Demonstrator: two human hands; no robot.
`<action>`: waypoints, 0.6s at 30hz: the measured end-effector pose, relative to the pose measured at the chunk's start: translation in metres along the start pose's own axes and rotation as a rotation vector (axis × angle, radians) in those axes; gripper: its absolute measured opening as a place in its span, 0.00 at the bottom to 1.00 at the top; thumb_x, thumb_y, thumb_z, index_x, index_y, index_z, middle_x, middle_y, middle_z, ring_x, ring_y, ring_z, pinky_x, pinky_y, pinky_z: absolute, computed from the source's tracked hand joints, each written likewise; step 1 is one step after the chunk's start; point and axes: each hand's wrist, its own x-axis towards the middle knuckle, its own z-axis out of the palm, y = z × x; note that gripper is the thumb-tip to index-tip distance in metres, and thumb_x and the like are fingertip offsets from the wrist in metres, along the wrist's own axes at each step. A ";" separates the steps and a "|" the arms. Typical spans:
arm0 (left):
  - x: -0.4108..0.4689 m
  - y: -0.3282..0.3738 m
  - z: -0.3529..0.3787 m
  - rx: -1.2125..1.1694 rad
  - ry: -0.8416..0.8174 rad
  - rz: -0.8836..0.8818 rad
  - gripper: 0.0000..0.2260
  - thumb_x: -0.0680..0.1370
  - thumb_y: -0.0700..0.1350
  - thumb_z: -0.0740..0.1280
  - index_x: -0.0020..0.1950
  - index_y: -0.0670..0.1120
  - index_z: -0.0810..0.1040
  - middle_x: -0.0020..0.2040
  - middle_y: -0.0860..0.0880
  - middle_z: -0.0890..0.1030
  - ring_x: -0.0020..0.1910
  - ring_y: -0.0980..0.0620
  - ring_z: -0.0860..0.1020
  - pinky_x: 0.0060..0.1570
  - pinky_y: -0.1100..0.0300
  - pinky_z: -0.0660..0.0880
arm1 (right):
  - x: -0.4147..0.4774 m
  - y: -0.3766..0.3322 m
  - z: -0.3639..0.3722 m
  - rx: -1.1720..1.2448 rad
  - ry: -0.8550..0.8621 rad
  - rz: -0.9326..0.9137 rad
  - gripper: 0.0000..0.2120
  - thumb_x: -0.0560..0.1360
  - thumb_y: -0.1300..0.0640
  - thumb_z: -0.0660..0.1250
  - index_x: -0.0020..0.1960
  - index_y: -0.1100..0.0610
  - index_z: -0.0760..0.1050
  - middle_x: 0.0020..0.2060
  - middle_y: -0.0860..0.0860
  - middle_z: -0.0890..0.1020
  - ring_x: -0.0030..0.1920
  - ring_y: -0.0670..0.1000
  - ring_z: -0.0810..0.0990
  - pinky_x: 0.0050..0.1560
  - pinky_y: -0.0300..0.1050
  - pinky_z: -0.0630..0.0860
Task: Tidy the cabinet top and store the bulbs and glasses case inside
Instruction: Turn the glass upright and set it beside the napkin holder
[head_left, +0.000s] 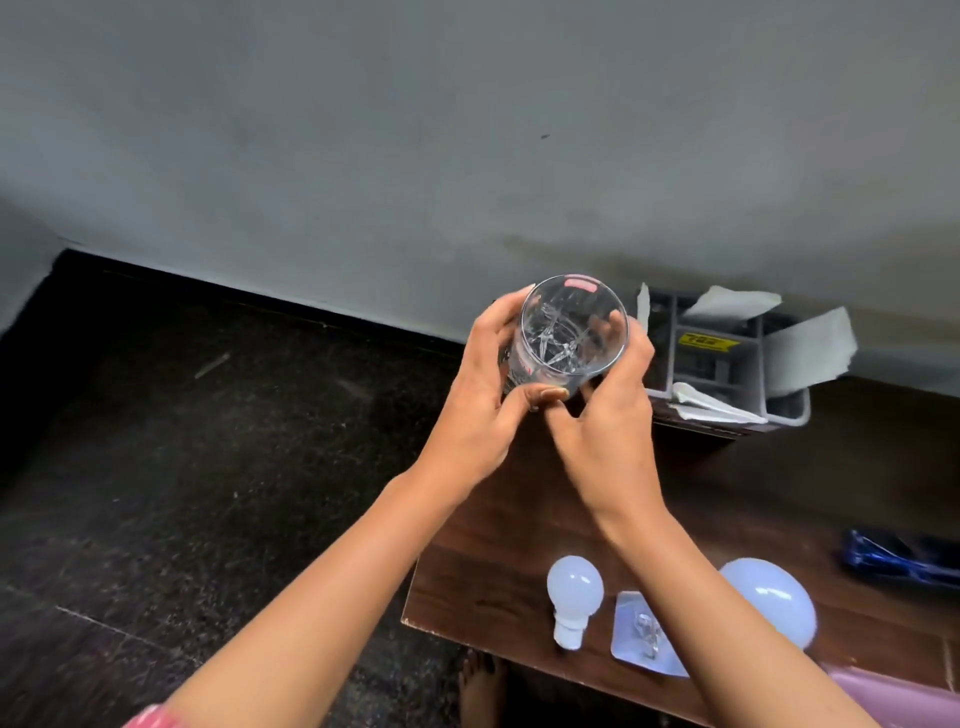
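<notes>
A clear drinking glass (569, 332) is held up in the air above the cabinet's far left corner, its mouth turned towards me. My left hand (485, 410) grips its left side and my right hand (608, 410) wraps its right side. On the dark wooden cabinet top (519, 545) lie a small white bulb (574, 597) and, partly behind my right forearm, a larger white bulb (774, 603). A dark blue case (898, 558) lies at the right edge of the view.
A grey divided organiser tray (727, 364) with white papers stands at the back of the cabinet by the grey wall. A clear blister pack (644, 634) with a metal part lies between the bulbs. Dark speckled floor (208, 441) spreads to the left.
</notes>
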 end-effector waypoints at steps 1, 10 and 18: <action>0.003 -0.002 -0.001 0.005 0.000 -0.008 0.31 0.71 0.35 0.67 0.66 0.58 0.58 0.64 0.63 0.66 0.67 0.56 0.68 0.68 0.45 0.67 | 0.004 0.002 0.002 -0.005 -0.003 0.008 0.36 0.67 0.70 0.67 0.69 0.57 0.53 0.60 0.50 0.71 0.60 0.52 0.75 0.60 0.42 0.71; 0.017 -0.021 -0.002 0.038 0.022 -0.035 0.30 0.71 0.35 0.66 0.64 0.59 0.58 0.64 0.63 0.66 0.67 0.57 0.68 0.66 0.57 0.70 | 0.022 0.015 0.006 -0.044 -0.088 0.042 0.36 0.67 0.69 0.69 0.69 0.59 0.54 0.63 0.55 0.71 0.61 0.51 0.72 0.55 0.25 0.64; 0.018 -0.030 -0.004 0.027 -0.002 -0.037 0.29 0.72 0.36 0.66 0.65 0.57 0.58 0.64 0.61 0.65 0.67 0.55 0.68 0.65 0.61 0.70 | 0.024 0.019 0.009 -0.065 -0.092 0.057 0.36 0.67 0.69 0.69 0.69 0.60 0.54 0.64 0.58 0.71 0.62 0.53 0.73 0.56 0.28 0.64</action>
